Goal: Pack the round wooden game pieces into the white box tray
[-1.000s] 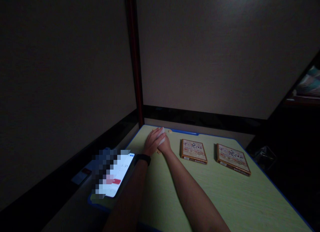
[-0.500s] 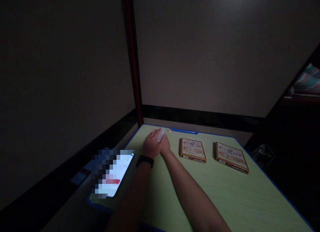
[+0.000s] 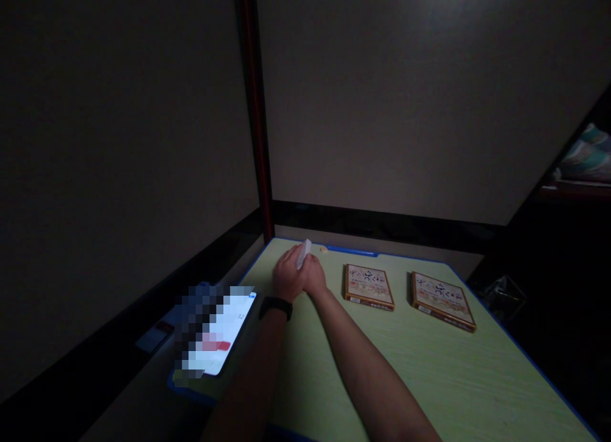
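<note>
At the far left part of the green table (image 3: 420, 359), my left hand (image 3: 288, 275) and my right hand (image 3: 315, 276) are close together. Both are closed around a small, whitish block (image 3: 303, 254), whose upper end sticks up between them; what it is exactly I cannot make out. A black band (image 3: 275, 308) circles my left wrist. Just beyond the hands lies a small round, tan disc (image 3: 323, 249). To the right of my right hand a flat printed box (image 3: 369, 285) lies on the table, and the fingers' undersides are hidden.
A second, similar box (image 3: 442, 298) lies farther right. Left of my forearm is a lit tablet-like screen (image 3: 233, 324), partly pixelated. A dark red post (image 3: 260, 143) and walls stand behind the table. Past the right edge is a clear bag or bin (image 3: 503, 296).
The whitish block has tipped and shifted slightly left between my hands, and more of it shows. A small tan spot by my left fingers is no longer visible. The boxes stay put.
</note>
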Demonstrator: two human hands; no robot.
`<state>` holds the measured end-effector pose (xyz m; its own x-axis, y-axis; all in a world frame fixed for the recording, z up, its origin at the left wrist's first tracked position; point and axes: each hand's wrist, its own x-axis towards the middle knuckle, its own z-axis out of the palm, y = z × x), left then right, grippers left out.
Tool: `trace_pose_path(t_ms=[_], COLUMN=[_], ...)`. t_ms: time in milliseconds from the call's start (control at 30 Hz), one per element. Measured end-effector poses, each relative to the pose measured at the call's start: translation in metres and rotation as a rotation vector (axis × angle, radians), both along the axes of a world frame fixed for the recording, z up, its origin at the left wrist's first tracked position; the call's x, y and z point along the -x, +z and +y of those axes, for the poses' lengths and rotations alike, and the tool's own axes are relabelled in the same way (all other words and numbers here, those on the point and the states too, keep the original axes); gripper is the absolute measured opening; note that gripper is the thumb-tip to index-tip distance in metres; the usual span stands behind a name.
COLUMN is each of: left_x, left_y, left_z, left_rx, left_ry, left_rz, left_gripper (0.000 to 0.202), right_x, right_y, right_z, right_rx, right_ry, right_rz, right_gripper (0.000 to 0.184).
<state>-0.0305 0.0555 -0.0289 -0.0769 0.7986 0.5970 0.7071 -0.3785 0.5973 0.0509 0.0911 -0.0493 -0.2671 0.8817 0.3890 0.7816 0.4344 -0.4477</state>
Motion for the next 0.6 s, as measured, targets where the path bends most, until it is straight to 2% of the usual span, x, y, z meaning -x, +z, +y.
trace_pose_path(t_ms=[200,600], left_x=[-0.001,0.012], left_y=[0.002,-0.010], left_z=[0.000,0.014], left_rx=[-0.005,-0.033], left_ry=[0.056,0.159], left_rz=[-0.070,-0.532], left_gripper=[0.045,0.053], right_x=[0.002,0.001], right_y=[0.009,0.013], right_z=[-0.006,-0.012], right_rx=[-0.026,-0.052], right_ry=[0.023,0.018], right_rz=[-0.043,0.118], right_gripper=[0.025,0.026])
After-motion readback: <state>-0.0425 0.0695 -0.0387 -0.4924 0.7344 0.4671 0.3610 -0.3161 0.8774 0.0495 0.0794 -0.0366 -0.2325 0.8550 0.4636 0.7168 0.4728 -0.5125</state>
